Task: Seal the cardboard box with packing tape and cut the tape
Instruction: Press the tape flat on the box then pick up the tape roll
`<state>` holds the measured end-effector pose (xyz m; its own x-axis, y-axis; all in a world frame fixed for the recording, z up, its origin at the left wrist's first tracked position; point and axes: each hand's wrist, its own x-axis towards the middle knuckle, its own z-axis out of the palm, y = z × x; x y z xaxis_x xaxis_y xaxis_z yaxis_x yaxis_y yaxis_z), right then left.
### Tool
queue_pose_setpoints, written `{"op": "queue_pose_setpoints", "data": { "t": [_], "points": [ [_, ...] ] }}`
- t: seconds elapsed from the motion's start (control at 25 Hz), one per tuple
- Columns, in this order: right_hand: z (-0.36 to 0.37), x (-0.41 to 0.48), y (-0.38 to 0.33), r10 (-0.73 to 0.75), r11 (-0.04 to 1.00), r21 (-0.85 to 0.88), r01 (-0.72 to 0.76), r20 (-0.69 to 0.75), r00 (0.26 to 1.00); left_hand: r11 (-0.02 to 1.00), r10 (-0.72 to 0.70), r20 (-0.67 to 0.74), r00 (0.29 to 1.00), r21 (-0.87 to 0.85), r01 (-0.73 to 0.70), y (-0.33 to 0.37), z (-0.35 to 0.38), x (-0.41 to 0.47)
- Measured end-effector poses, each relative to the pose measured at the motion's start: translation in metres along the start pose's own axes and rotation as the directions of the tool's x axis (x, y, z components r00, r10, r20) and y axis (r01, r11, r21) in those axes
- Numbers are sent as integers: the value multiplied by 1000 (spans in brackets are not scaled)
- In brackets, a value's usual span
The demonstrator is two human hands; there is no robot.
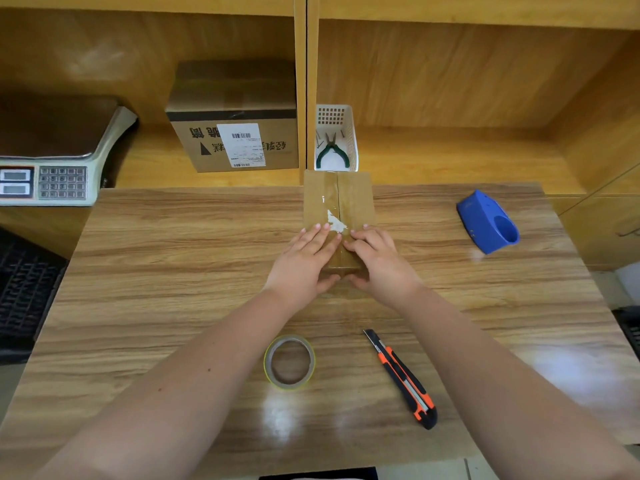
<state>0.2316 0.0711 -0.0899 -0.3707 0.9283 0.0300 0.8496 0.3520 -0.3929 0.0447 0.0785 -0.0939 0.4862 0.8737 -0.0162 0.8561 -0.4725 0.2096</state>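
On the table point(173, 258), the left hand point(304, 261) and right hand point(377, 263) are pressing flat, fingers spread, on the near end of the cardboard box point(337, 199), with the tape roll point(289, 362) and utility knife point(401, 377) lying nearer.

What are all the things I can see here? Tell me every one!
small cardboard box: 1, brown, middle of the table, under both hands
tape roll: 1, clear-tan, near table edge
utility knife: 1, orange-black, right of the roll
tape dispenser: 1, blue, table's right side
table: 1, wood-grain
big cardboard box: 1, brown, labelled, on the shelf
basket: 1, white, shelf, holding green-handled pliers
scale: 1, grey-white, far left
left hand: 1, flat on the small box
right hand: 1, flat on the small box
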Motion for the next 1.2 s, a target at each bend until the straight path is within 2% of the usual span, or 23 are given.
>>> {"op": "queue_pose_setpoints", "data": {
  "t": [0.16,0.28,0.48,0.6,0.68,0.76,0.8,0.88,0.92,0.96,1.0,1.08,1.2],
  "points": [
    [4,-2,2,7,1000,7,-7,17,1000,998,-36,-3,999,-57,36,2,0,0],
    [3,-6,2,13,999,48,-12,-31,999,997,-68,-2,998,-42,68,6,0,3],
    [1,-7,-5,23,999,-36,-24,-6,1000,999,-45,27,999,-9,46,8,-5,0],
    [3,-19,-10,52,994,-90,-60,-86,995,982,-80,-121,989,-179,58,12,-11,-21],
    [10,-37,-12,-24,995,-97,5,-187,982,948,-180,-236,955,-301,104,13,-9,-45],
    [26,-58,-13,-122,993,-34,117,-254,960,894,-293,-245,924,-412,175,9,8,-73],
    [35,-67,-17,-112,990,65,128,-202,973,856,-347,-180,921,-461,232,7,18,-86],
    [57,-82,-28,16,960,276,-44,102,995,828,-400,21,916,-421,371,2,43,-107],
    [71,-88,-33,72,941,302,-155,268,961,845,-409,106,906,-331,420,0,56,-114],
    [87,-92,-36,119,933,277,-231,368,922,854,-421,175,890,-255,454,-2,67,-119],
    [101,-95,-39,157,927,252,-279,416,896,848,-433,223,873,-226,479,-4,75,-122],
    [123,-97,-44,201,902,273,-335,421,885,809,-451,262,853,-284,515,-7,86,-122],
    [137,-95,-49,216,871,347,-348,366,905,767,-469,230,853,-373,522,-8,93,-117]
  ]
}}
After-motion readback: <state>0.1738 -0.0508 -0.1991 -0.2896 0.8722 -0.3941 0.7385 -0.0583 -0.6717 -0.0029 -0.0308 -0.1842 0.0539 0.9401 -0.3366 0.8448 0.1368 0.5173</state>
